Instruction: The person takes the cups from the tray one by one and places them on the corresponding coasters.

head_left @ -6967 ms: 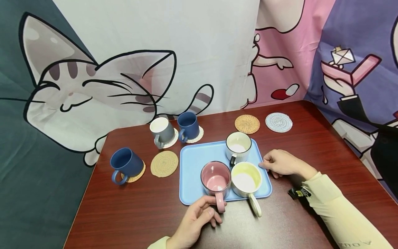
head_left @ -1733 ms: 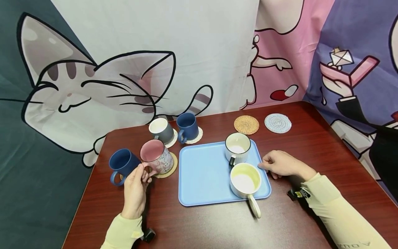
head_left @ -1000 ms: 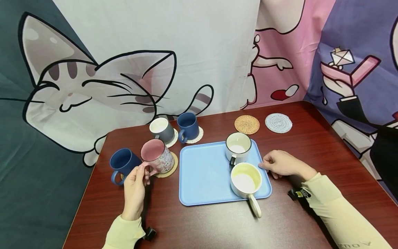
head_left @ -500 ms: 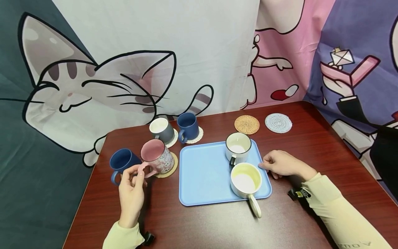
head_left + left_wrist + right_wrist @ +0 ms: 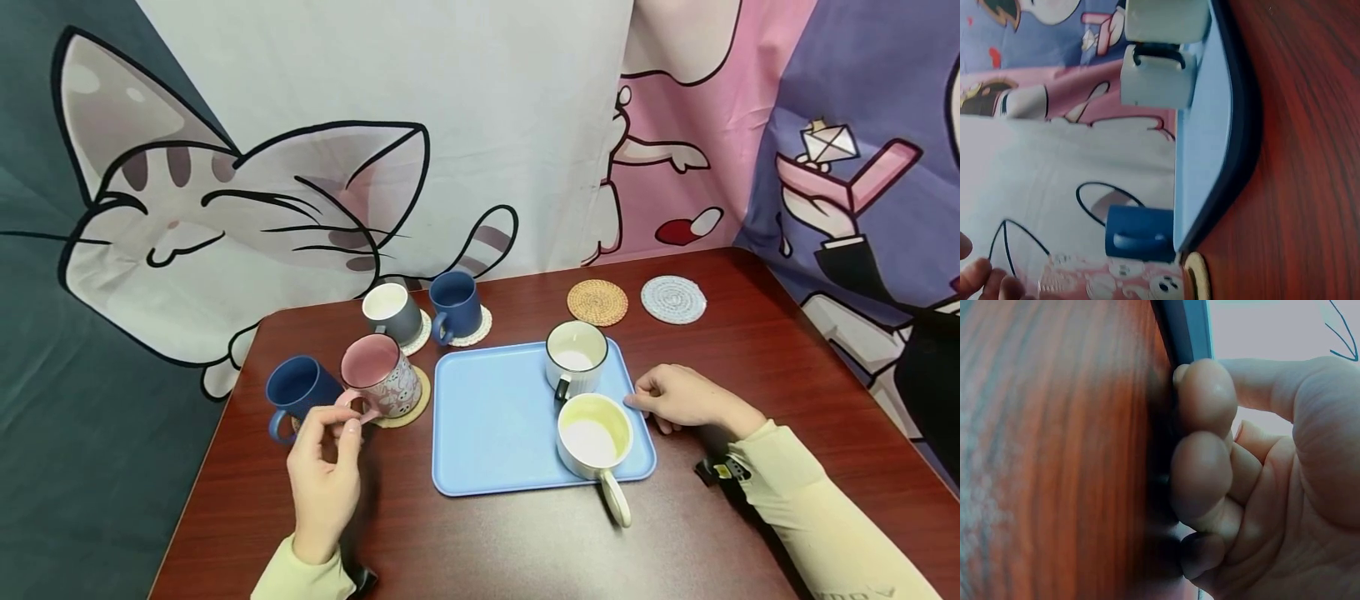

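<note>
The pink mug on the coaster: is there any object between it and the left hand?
Nothing visible stands between them. The left hand is right beside the handle of the pink mug, its fingertips curled by the handle. The dark blue mug stands close on the left, to the side, not in between.

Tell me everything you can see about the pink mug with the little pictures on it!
The pink mug looks like glazed ceramic: plain pink inside, with a pale outside covered in small cartoon faces. It stands upright and looks empty, on a round woven coaster on the dark red table, just left of the blue tray and beside a dark blue mug. Its pink loop handle points toward the person, and the left hand has its fingertips right at that handle, with thumb and forefinger close around it.
</note>
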The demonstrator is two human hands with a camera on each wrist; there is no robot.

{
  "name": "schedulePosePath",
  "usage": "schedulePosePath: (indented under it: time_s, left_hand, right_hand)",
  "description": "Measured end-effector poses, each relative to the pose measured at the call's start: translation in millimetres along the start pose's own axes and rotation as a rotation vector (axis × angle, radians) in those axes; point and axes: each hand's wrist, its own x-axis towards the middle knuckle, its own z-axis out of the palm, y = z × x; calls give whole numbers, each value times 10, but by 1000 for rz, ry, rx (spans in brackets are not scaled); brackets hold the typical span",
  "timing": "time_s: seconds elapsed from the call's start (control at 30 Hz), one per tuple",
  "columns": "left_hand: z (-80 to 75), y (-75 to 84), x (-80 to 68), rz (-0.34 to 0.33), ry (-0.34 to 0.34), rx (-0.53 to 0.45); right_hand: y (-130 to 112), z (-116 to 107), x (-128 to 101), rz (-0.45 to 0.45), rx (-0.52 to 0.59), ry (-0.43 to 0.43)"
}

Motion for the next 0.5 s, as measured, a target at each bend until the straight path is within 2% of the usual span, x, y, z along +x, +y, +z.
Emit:
schedulePosePath:
  time_s: [0.1, 0.23, 0.37, 0.5]
  left_hand:
    - [61, 56, -22, 20, -93, 54]
    - [146, 113, -66, -60, -236, 165]
    - [244, 122, -81, -127, -380, 343]
    - [347, 68, -87, -126, -530, 514]
  right_hand:
    - [-1, 2, -5, 1, 6, 0]
    - [-8, 2, -4, 2, 0, 2]
    - [-8, 3, -4, 2, -6, 2]
    - [-9, 0, -7, 0, 0, 3]
